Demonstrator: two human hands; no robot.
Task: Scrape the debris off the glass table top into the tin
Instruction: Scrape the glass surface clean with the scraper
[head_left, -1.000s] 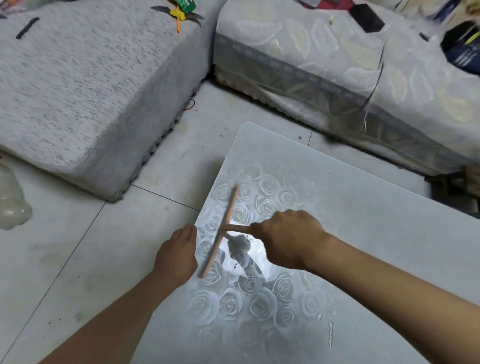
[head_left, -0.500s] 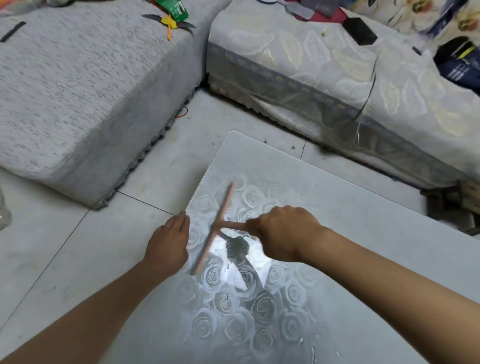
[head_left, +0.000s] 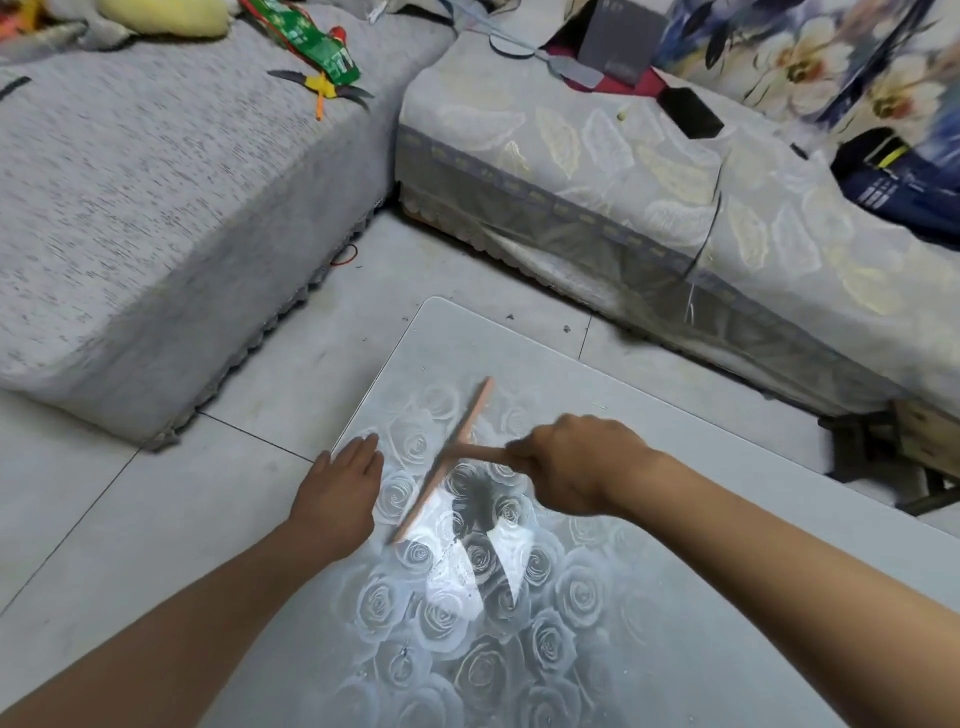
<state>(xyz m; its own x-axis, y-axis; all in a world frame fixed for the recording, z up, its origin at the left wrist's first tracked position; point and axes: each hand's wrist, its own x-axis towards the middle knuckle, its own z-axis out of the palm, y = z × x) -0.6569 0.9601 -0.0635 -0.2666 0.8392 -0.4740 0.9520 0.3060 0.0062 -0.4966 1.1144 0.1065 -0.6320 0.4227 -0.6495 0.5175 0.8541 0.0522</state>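
Note:
My right hand (head_left: 576, 467) grips the handle of a pink T-shaped scraper (head_left: 457, 447), whose long blade lies slanted across the rose-patterned glass table top (head_left: 675, 597) near its left edge. My left hand (head_left: 340, 493) rests at that left edge beside the blade's lower end, fingers straight and pointing away from me. Small specks of debris (head_left: 441, 571) lie on the glass below the blade. No tin shows in the view.
A grey upholstered sofa block (head_left: 156, 208) stands at the left, and a sofa under a leaf-patterned cover (head_left: 623, 182) at the back right. Tiled floor (head_left: 130, 519) lies left of the table. A wooden stool (head_left: 909, 452) sits at the right.
The view has tilted upward, showing more of the sofas. The scraper and both hands keep nearly the same place by the table's left edge; my left hand's fingers now reach onto the glass.

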